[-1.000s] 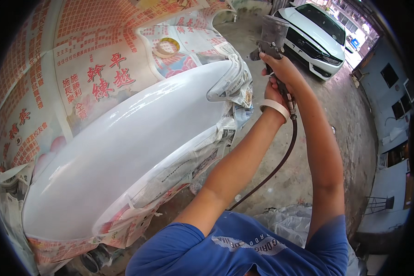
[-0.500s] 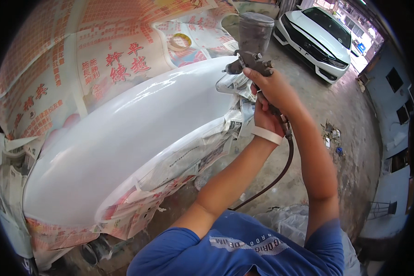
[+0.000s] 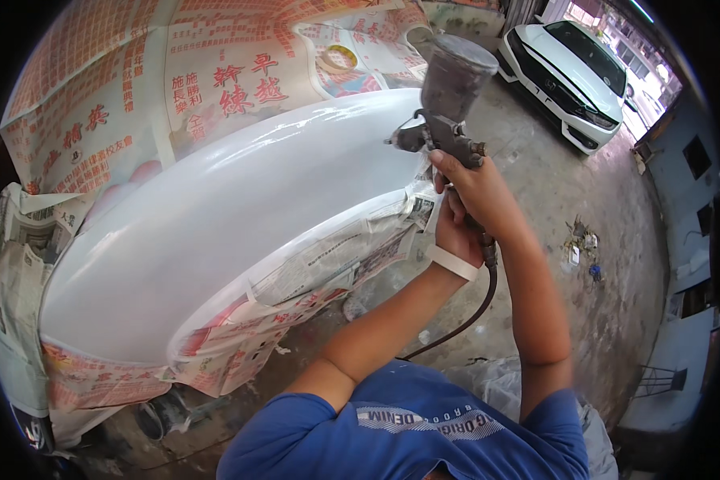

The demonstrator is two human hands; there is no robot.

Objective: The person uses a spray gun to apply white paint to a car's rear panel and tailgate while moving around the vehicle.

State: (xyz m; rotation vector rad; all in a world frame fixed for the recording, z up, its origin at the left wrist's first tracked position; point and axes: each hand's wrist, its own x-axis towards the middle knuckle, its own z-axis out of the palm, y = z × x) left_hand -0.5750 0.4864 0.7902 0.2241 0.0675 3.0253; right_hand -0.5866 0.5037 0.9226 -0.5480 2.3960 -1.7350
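Note:
My right hand (image 3: 480, 188) is closed round the grip of a dark paint spray gun (image 3: 446, 138), its thumb up near the gun's body. On top of the gun sits a cloudy paint cup (image 3: 458, 74), tilted a little. Just below, my left hand (image 3: 458, 232), with a pale band at the wrist, is wrapped round the lower handle, near the hose fitting; its fingers are partly hidden. The nozzle points left across the far right end of a glossy white car fender (image 3: 216, 216), apart from its surface. A dark hose (image 3: 488, 298) hangs from the handle.
Printed masking paper (image 3: 148, 120) covers the area behind the fender, with a tape roll (image 3: 338, 59) on it. Newspaper (image 3: 312, 260) lines the wheel arch. A white car (image 3: 564, 76) stands at the far right. Small litter (image 3: 582, 244) lies on the concrete floor.
Both hands and the spray gun have come slightly nearer to me, and the cup leans more to the right. The view has shifted a little. Both hands keep their hold.

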